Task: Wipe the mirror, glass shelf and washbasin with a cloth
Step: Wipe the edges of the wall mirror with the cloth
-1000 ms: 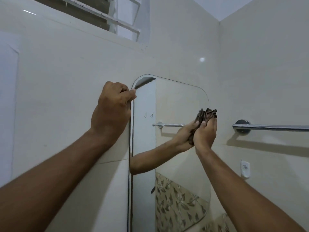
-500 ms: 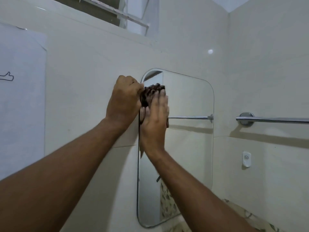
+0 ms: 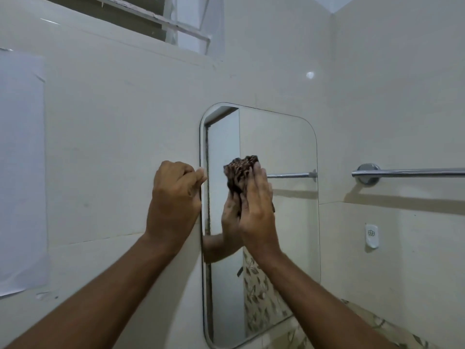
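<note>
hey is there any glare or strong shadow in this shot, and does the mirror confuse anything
Head view: small glare spot on the wall; the towel bar casts a soft shadow below; the mirror doubles the right hand pressing the cloth, and reflects the bar; wide-angle bending at edges.

We face cream tiled walls point(image 3: 120, 127) meeting in a corner at upper right. A louvred window point(image 3: 161, 18) sits high at top left. A white paper sheet point(image 3: 21, 170) hangs on the left. On the right wall we see a chrome towel rail point(image 3: 407, 172), with a small white hook point(image 3: 371, 235) below it.
</note>
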Available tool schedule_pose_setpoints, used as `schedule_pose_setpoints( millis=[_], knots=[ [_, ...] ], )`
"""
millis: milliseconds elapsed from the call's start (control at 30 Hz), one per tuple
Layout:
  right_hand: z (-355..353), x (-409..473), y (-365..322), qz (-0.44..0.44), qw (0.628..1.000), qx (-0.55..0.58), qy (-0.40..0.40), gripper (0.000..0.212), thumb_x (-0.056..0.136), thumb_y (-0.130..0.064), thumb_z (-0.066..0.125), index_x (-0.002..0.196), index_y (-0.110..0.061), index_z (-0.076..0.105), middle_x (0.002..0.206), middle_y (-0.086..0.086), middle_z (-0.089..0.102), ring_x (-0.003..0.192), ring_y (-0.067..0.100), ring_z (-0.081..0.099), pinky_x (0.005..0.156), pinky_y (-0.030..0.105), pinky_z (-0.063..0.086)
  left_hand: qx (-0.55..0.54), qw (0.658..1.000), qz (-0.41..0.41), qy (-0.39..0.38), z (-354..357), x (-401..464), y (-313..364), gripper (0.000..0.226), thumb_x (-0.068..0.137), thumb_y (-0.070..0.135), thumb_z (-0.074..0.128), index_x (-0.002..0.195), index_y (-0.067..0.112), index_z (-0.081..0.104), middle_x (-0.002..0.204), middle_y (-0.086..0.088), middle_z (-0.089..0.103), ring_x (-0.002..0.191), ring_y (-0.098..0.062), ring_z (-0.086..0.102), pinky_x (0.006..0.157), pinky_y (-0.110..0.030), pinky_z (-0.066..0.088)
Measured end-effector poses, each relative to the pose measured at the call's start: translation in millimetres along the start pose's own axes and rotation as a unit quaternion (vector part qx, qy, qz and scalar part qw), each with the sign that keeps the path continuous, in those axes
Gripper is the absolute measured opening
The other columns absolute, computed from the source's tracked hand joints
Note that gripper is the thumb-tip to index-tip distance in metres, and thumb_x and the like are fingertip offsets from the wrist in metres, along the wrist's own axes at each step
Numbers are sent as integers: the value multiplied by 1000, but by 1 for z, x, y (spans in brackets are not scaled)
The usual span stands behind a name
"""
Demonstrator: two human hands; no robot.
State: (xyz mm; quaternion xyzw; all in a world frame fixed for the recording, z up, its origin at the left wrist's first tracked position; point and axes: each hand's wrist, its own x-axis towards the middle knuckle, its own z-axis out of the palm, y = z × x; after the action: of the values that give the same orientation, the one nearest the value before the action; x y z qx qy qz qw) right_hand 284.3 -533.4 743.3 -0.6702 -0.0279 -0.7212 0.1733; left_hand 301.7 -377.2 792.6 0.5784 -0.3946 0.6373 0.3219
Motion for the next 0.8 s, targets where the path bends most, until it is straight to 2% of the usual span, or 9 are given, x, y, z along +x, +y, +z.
schedule_pose_setpoints(
  millis=[67, 167, 267, 400, 467, 533, 667, 767, 800],
  knots=[
    [-7, 15, 21, 67, 998, 3, 15, 56, 104, -27, 33, 156, -10, 22, 164, 6, 22, 153, 22, 17, 123, 51, 22, 2, 1000, 1, 0, 1, -2, -1, 8, 87, 4, 69, 91, -3, 72, 77, -14, 62, 79, -29, 53, 68, -45, 50],
    [-32, 36, 66, 101, 994, -52, -2, 54, 106, -28, 27, 158, -15, 17, 166, 2, 16, 153, 16, 11, 124, 43, 21, 4, 1000, 11, 6, 3, -3, -3, 10, 88, 5, 69, 93, -3, 73, 77, -14, 63, 79, -29, 54, 69, -45, 50],
    [-42, 48, 104, 169, 983, -67, 34, 52, 107, -19, 32, 157, -13, 20, 165, 6, 19, 152, 20, 19, 123, 35, 20, 10, 1000, 19, 16, 5, -4, -4, 12, 91, 7, 66, 92, -3, 73, 77, -13, 62, 78, -29, 53, 71, -45, 48],
    [-52, 48, 135, 240, 967, -69, 60, 50, 105, -15, 35, 155, -12, 29, 163, 8, 25, 149, 23, 26, 121, 36, 25, 18, 1000, 19, 12, 7, -6, -6, 14, 92, 8, 65, 96, -3, 73, 79, -14, 63, 79, -29, 53, 73, -43, 48],
    [-54, 46, 143, 308, 946, -44, 85, 47, 104, -15, 36, 152, -12, 35, 160, 8, 31, 144, 25, 34, 118, 35, 29, 17, 1000, 19, 13, 7, -6, -6, 13, 93, 7, 64, 95, -2, 72, 78, -14, 62, 80, -30, 53, 73, -44, 48],
    [-53, 44, 142, 365, 925, -29, 106, 45, 104, -16, 36, 149, -12, 38, 159, 8, 32, 142, 29, 38, 117, 41, 33, 15, 1000, 19, 16, 7, -6, -6, 12, 92, 6, 64, 94, -2, 72, 78, -14, 62, 80, -30, 53, 72, -44, 48],
    [-42, 35, 100, 344, 933, -43, 91, 47, 105, -15, 36, 152, -12, 34, 165, 4, 20, 149, 24, 26, 120, 38, 26, 12, 1000, 8, 16, 7, -7, -5, 11, 91, 6, 66, 94, -3, 72, 79, -14, 63, 81, -28, 54, 73, -40, 48],
    [-26, 12, 41, 262, 962, -47, 65, 50, 106, -21, 32, 156, -16, 26, 166, 1, 16, 148, 19, 23, 119, 27, 24, 13, 1000, 0, 11, 6, -7, -2, 10, 91, 6, 67, 92, -3, 71, 80, -14, 63, 82, -28, 55, 72, -37, 48],
    [-19, 2, 21, 222, 973, -48, 51, 51, 106, -23, 29, 157, -17, 22, 166, 1, 14, 150, 18, 19, 121, 31, 25, 12, 1000, -3, 10, 5, -6, -1, 10, 91, 7, 66, 90, -3, 70, 79, -14, 63, 82, -28, 54, 72, -37, 47]
  ],
)
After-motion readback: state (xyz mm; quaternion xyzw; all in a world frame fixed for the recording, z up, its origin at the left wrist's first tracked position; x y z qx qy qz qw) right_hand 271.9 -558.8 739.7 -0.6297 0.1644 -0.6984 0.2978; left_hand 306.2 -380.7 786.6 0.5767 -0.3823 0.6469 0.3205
